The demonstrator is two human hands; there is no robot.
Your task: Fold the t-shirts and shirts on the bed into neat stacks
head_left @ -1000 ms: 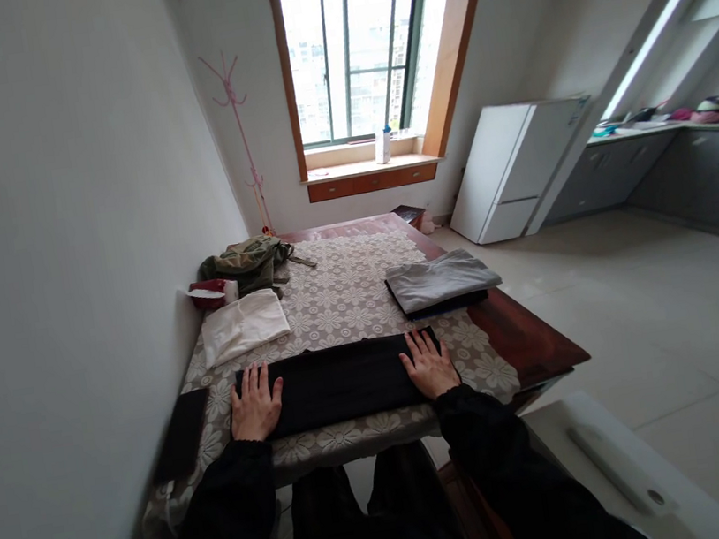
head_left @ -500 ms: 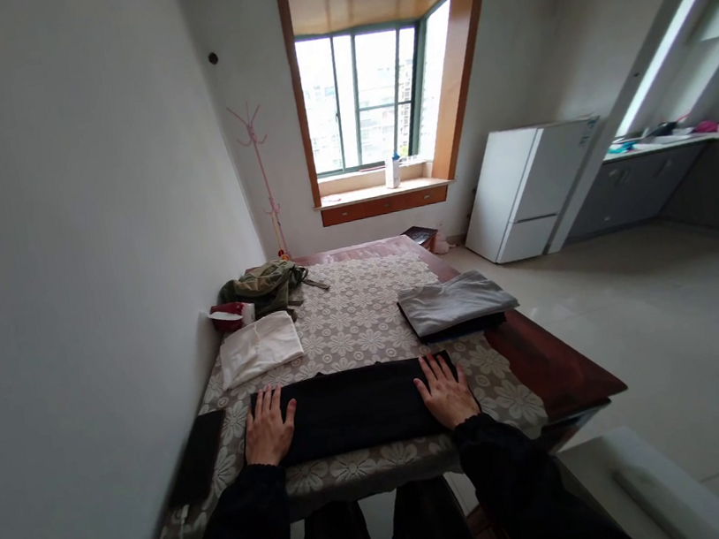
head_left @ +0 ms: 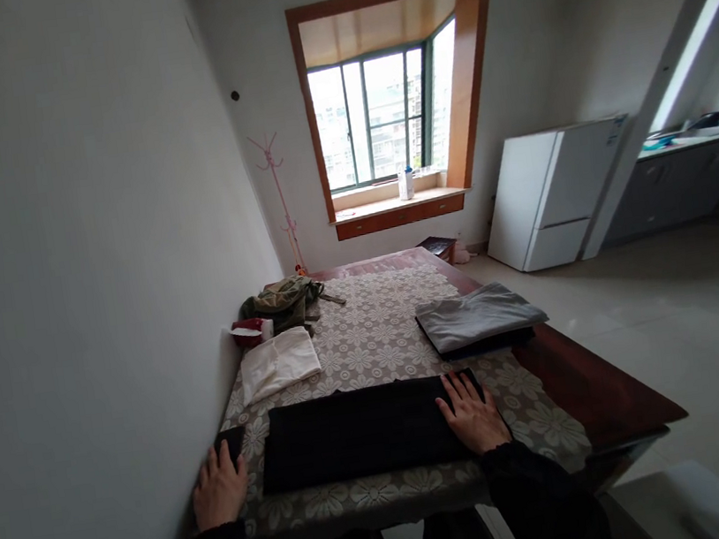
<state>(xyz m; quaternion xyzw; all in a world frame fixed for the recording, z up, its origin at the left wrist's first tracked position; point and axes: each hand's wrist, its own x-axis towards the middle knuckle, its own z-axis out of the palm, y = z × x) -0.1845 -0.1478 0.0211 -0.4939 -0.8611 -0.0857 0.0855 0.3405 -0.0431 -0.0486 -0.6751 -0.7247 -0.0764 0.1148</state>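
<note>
A black folded garment (head_left: 362,434) lies flat in a long strip along the near side of the table. Spread over its right end is my right hand (head_left: 474,412), palm down with the fingers apart. My left hand (head_left: 221,485) is off the cloth, at the table's left edge by the wall. Its fingers are apart and rest over a dark flat object (head_left: 232,443), mostly covered by the hand; I cannot make out its kind. Beyond the black garment are a folded white cloth (head_left: 281,365) on the left and a folded grey garment (head_left: 479,315) on top of dark cloth on the right.
A lace tablecloth (head_left: 367,326) covers much of the red-brown table (head_left: 606,382). At the back left sit a green backpack (head_left: 284,302) and a red and white item (head_left: 251,331) against the wall. A white fridge (head_left: 541,199) stands beyond, right of the window.
My left hand has lifted off the black garment's left end and moved left to the dark flat object. My right hand stays on the garment. The view has shifted slightly.
</note>
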